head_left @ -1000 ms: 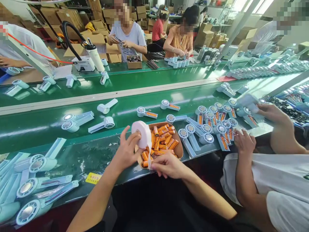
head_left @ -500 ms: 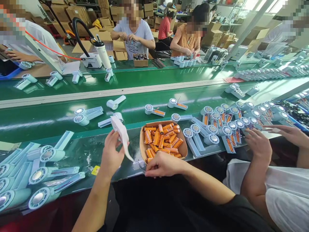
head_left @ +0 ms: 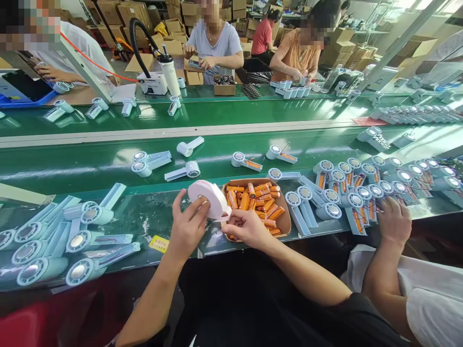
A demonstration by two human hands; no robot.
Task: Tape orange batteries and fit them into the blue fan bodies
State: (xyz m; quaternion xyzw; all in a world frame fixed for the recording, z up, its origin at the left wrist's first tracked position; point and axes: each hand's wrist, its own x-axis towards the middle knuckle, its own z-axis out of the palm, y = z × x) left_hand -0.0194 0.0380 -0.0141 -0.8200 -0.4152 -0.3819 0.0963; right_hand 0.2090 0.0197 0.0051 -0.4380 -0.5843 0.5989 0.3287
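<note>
My left hand (head_left: 187, 226) is closed around a white roll of tape (head_left: 210, 197), held up over the near edge of the green bench. My right hand (head_left: 245, 227) pinches the roll's lower right edge, apparently the tape's loose end, in front of a shallow cardboard tray (head_left: 285, 222) filled with orange cylindrical batteries (head_left: 257, 198). Several pale blue handheld fan shells (head_left: 77, 241) lie to the left of my hands.
A co-worker's hand (head_left: 393, 221) on my right rests among a cluster of fan shells (head_left: 347, 185) with orange batteries inside. A green conveyor belt (head_left: 108, 166) carries several more shells. Other people work across the belt, with cardboard boxes behind them. A yellow label (head_left: 159, 243) lies near my left wrist.
My right hand has risen from the bench edge to the roll. The strip pulled out half a second ago is no longer stretched. The camera view has shifted left.
</note>
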